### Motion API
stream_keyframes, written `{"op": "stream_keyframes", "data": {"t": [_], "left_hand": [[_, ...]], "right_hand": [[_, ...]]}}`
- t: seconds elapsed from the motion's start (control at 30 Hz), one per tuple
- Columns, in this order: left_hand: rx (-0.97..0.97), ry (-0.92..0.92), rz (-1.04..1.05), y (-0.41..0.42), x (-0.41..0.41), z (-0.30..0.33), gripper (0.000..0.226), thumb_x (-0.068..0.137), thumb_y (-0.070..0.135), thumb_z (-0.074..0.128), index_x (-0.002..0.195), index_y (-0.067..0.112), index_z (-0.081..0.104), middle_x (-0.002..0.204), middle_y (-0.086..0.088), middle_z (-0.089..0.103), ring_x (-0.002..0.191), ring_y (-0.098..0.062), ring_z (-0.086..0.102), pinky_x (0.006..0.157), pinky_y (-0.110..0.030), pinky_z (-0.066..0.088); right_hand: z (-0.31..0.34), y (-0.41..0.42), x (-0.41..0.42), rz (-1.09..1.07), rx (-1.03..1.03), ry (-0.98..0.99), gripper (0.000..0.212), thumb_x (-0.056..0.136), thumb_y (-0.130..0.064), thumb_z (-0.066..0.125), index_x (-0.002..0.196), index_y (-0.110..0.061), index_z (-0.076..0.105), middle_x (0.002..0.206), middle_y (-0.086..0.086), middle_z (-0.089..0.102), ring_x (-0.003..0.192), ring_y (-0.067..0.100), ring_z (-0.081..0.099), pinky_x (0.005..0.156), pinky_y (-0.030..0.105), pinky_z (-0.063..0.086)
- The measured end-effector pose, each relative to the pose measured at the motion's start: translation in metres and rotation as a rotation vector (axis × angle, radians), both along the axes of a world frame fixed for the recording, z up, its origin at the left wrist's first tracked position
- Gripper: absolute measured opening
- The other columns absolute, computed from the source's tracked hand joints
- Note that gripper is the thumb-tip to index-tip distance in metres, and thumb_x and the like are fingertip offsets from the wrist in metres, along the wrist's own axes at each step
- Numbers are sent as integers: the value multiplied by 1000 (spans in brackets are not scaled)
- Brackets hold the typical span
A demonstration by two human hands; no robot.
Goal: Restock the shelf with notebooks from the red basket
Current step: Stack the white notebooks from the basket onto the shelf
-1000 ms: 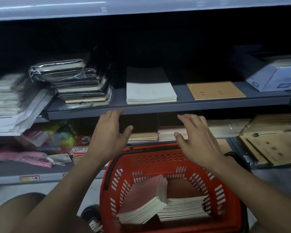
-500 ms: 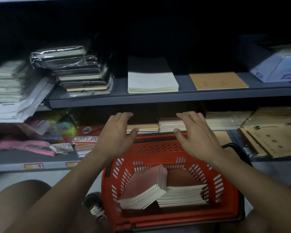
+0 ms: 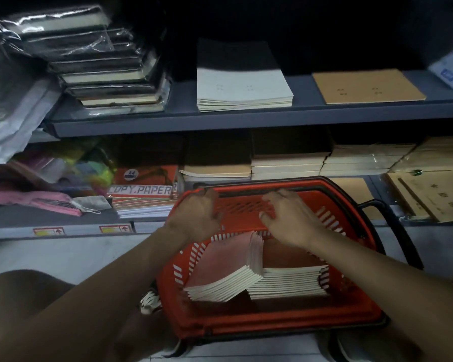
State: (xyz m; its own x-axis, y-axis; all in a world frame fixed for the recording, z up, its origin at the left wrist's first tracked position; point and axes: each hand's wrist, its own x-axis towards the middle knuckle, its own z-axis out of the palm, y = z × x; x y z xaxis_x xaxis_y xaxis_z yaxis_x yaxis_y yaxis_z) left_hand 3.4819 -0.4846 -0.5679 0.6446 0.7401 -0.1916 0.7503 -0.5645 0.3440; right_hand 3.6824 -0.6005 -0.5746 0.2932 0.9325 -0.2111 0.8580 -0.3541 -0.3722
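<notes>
A red basket stands on the floor below the shelves. Inside it lie two stacks of notebooks: a pink-covered stack tilted at the left and a brown-covered stack flat at the right. My left hand and my right hand hover over the basket's far end, above the notebooks, fingers relaxed and holding nothing. On the grey shelf above sit a white notebook stack and a thin brown notebook stack.
Wrapped dark books are piled at the shelf's left. The lower shelf holds copy paper, cream notebook stacks, pink items and brown envelopes. The basket's black handle hangs at its right.
Both hands have come down from the upper shelf's edge to just over the far end of the basket. The view has tilted downward.
</notes>
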Motion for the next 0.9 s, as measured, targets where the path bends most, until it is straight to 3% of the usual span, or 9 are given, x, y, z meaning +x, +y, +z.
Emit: {"op": "stream_keyframes", "data": {"t": [0.17, 0.23, 0.33, 0.43, 0.5, 0.57, 0.67, 0.77, 0.9], "left_hand": [[-160, 137, -47, -1, -10, -38, 64, 86, 44, 53, 146, 24, 41, 124, -10, 68, 113, -30, 66, 97, -39, 54], [-188, 190, -42, -2, -14, -54, 59, 90, 42, 53, 143, 18, 44, 123, -14, 67, 111, -34, 65, 95, -38, 53], [-304, 245, 17, -6, -21, -77, 44, 94, 34, 56, 131, 12, 56, 127, -14, 64, 114, -31, 63, 94, -34, 52], [-464, 289, 115, -12, -26, -101, 48, 94, 33, 58, 139, 16, 51, 136, -8, 58, 117, -22, 57, 90, -32, 48], [-586, 316, 212, -15, -29, -114, 52, 96, 31, 57, 145, 18, 46, 137, -2, 54, 119, -19, 54, 87, -28, 43], [-689, 310, 303, -17, -31, -127, 47, 99, 29, 53, 144, 15, 47, 125, 1, 56, 111, -16, 55, 82, -26, 42], [-780, 288, 374, -19, -31, -135, 51, 102, 36, 51, 147, 15, 43, 142, -6, 51, 128, -22, 49, 96, -31, 42], [-900, 249, 437, -20, -29, -140, 62, 102, 44, 49, 156, 18, 33, 159, -5, 37, 145, -26, 37, 118, -39, 32], [-992, 225, 514, -18, -25, -141, 61, 98, 47, 52, 151, 20, 42, 151, -8, 47, 135, -26, 47, 112, -41, 39]], "right_hand": [[-22, 5, -14, 48, -151, 21, 54, 99, -44, 57, 148, -21, 50, 142, 4, 53, 137, 26, 46, 114, 40, 41], [-29, 6, -19, 72, -218, 19, 53, 99, -41, 55, 148, -21, 50, 146, 4, 51, 138, 26, 45, 114, 40, 41], [-37, 5, -27, 110, -331, -7, 46, 96, -44, 49, 137, -25, 55, 133, 1, 56, 127, 25, 53, 103, 44, 50], [-56, 5, -27, 118, -413, -3, 51, 81, -59, 34, 116, -32, 59, 115, -4, 62, 110, 22, 63, 87, 50, 58], [-63, 7, -29, 123, -448, -9, 45, 82, -60, 36, 107, -30, 60, 109, -3, 68, 100, 22, 68, 83, 47, 59], [-60, 10, -34, 111, -460, -5, 38, 92, -58, 46, 110, -29, 62, 112, -1, 71, 101, 24, 68, 86, 38, 56], [-65, 15, -40, 100, -504, 42, 39, 100, -52, 51, 120, -20, 62, 120, 5, 68, 111, 27, 65, 79, 29, 43], [-75, 18, -47, 77, -511, 104, 42, 98, -53, 54, 119, -18, 62, 123, 10, 66, 114, 30, 63, 87, 33, 48], [-79, 19, -49, 62, -542, 125, 48, 96, -54, 57, 130, -20, 60, 129, 11, 64, 123, 32, 60, 100, 36, 50]]}}
